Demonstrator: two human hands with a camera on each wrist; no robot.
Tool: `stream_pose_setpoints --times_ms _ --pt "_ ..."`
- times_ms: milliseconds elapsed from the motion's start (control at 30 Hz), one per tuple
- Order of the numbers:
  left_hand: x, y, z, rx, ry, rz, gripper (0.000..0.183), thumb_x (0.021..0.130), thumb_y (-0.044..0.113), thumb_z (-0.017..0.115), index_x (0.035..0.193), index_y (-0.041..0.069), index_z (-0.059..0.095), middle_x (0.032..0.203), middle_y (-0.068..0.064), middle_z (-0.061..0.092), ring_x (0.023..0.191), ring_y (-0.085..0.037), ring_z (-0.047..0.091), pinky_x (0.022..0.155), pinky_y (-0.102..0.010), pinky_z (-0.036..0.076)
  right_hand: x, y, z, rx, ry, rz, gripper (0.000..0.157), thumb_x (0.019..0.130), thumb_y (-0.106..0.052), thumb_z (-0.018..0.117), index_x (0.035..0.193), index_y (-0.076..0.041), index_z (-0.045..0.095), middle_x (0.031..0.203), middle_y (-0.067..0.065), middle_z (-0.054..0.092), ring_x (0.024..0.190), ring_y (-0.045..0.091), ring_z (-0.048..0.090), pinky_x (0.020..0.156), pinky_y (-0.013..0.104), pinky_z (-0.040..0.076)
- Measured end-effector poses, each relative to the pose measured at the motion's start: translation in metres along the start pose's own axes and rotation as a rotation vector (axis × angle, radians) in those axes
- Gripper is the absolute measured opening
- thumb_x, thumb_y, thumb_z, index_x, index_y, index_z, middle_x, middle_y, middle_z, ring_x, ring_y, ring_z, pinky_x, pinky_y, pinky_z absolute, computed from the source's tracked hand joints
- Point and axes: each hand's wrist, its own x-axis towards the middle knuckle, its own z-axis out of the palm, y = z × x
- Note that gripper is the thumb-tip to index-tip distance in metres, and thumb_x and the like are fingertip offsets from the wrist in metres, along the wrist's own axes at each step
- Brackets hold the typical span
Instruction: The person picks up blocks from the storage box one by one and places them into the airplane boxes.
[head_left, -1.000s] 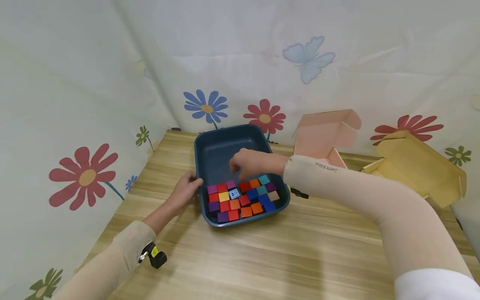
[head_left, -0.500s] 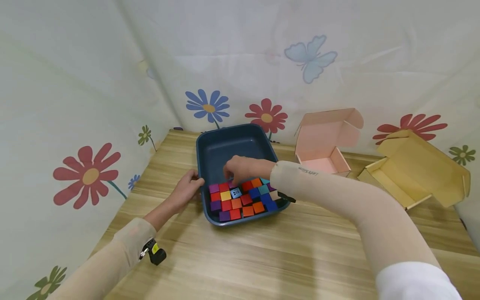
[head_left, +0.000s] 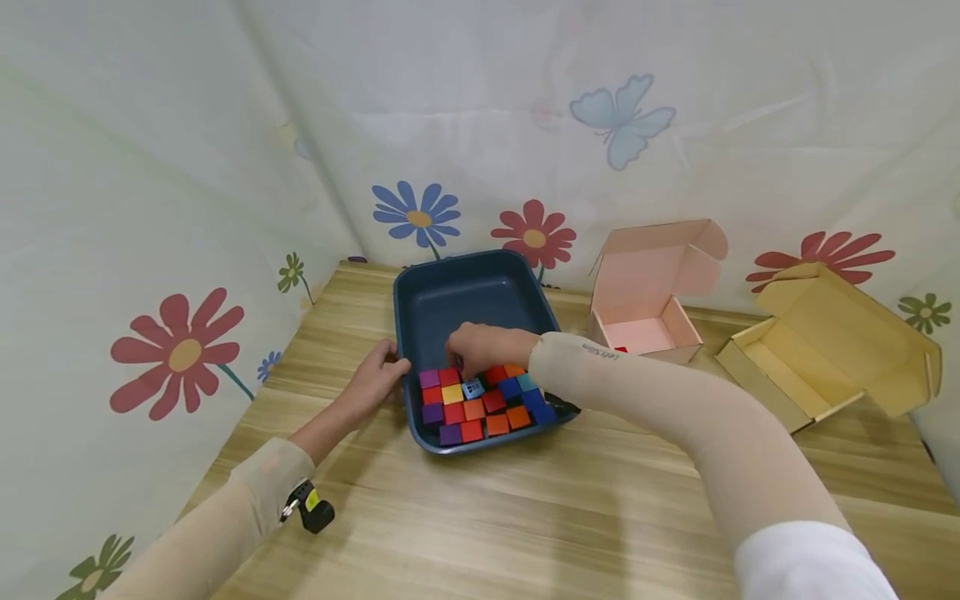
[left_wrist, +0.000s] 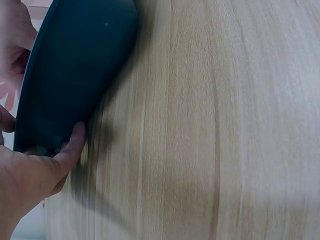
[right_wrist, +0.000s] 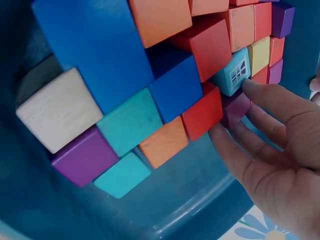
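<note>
As fingers (right_wrist: 277,99) of R hand (head_left: 484,346) pinch a purple block (right_wrist: 235,108) in the dk blue tray (head_left: 468,302), a printed blue block (head_left: 472,388) sits just beside it, approx 5 o'clock. Multicol. blocks (head_left: 473,409) fill the tray's 6 o'clock end. L hand (head_left: 377,375) grips the tray at 9 o'clock. Farther out on counter (head_left: 480,517): pink box (head_left: 648,292) approx 2-3 o'clock, yellow box (head_left: 813,358) 3 o'clock, lids up.

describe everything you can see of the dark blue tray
The dark blue tray is roughly rectangular, with rounded corners, raised walls and a smooth, slightly glossy inside; I can't tell if it's plastic or coated metal. It sits open side up on the wood-grain table, colored blocks grouped in its near part. The left hand grips its left side; the right hand is inside.
</note>
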Motion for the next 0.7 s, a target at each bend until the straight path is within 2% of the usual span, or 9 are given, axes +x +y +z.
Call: stream_pose_setpoints --times_ms 333,700 --pt "0.0017 -0.0013 0.001 0.006 0.004 0.004 0.021 0.096 0.012 0.05 0.112 0.004 0.039 0.122 -0.016 0.041 0.088 -0.022 0.057 0.067 -0.032 0.058 0.0086 -0.003 0.0033 -0.027 0.009 0.023 0.023 0.093 -0.02 0.075 0.114 -0.012 0.071 0.101 0.0 0.066 0.091 0.017 0.06 0.083 0.029 0.055" --pt "0.0028 -0.0068 0.0011 -0.017 -0.006 0.03 0.02 0.097 0.013 0.051 0.112 0.004 0.04 0.119 -0.016 0.041 0.084 -0.021 0.057 0.063 -0.031 0.056 0.007 -0.0065 0.0013 -0.06 -0.007 0.063 0.022 0.094 -0.013 0.072 0.117 -0.012 0.07 0.105 0.002 0.064 0.095 0.02 0.059 0.086 0.032 0.055"
